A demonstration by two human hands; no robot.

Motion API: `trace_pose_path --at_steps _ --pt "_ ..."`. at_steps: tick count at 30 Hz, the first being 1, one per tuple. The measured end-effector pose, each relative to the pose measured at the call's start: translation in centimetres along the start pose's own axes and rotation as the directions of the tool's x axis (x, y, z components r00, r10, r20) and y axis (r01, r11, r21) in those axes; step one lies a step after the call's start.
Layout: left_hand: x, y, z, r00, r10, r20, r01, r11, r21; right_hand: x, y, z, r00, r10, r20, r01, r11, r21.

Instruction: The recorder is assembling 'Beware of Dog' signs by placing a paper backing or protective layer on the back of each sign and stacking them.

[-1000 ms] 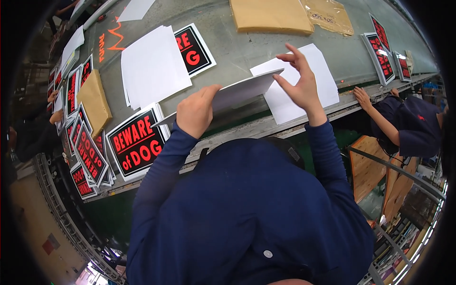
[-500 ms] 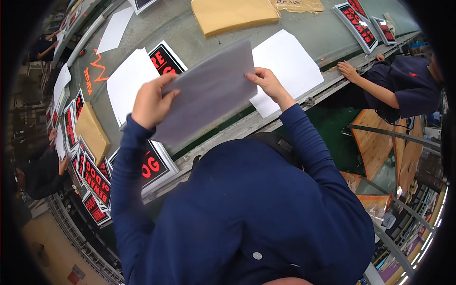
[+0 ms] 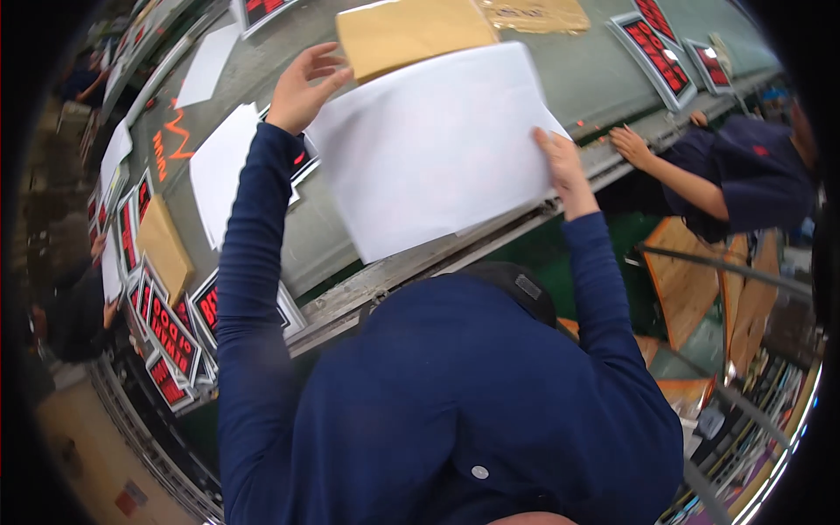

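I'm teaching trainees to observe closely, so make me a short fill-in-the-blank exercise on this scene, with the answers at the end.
1. The large sheet between the two hands is ____ in colour.
2. The right hand holds the sheet by its ____ (left or right) edge.
3. The thick tan pack, close to the left hand, shows past the sheet's ____ (near or far) edge.
4. The black signs in the pile at the left carry ____ lettering.

Missing words: white; right; far; red.

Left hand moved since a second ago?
Yes: the left hand has moved forward, away from the table's front edge, toward the brown paper stack.
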State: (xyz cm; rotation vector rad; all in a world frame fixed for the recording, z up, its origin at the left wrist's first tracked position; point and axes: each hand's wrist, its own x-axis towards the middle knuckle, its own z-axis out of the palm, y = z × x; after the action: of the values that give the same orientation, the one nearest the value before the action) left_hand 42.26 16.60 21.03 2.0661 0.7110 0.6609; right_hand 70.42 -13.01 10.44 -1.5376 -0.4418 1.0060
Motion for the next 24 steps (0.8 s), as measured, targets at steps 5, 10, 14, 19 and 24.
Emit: trace_pose_path --at_steps 5,10,14,19,24 --pt "-7.1 -8.6 -3.1 0.760 -0.586 -0.282 0.400 0.763 -0.507 3.8 2.8 -10.9 0.988 0.019 -0.151 -0.006 0.996 0.087" --pt "-21.1 -18.5 -5.1 0.116 -0.943 -0.311 0.428 0.330 -0.841 6.3 4.9 -18.4 0.973 0.019 -0.229 -0.013 0.999 0.030" --pt "-24.2 -21.7 -4.2 -0.210 -0.977 -0.043 0.170 0.007 -0.985 6.7 5.3 -21.7 0.963 -0.012 -0.271 0.016 1.000 0.013" --pt "-23.6 -25.2 -4.6 0.039 -0.996 -0.084 -0.235 0.072 -0.969 5.8 5.8 -22.5 0.935 0.104 -0.338 -0.048 0.984 0.169" --pt "-21.8 -30.4 -4.3 -0.051 -0.980 -0.194 -0.036 0.196 -0.980 4.3 6.8 -26.1 0.864 0.124 -0.488 -0.037 0.982 0.183"
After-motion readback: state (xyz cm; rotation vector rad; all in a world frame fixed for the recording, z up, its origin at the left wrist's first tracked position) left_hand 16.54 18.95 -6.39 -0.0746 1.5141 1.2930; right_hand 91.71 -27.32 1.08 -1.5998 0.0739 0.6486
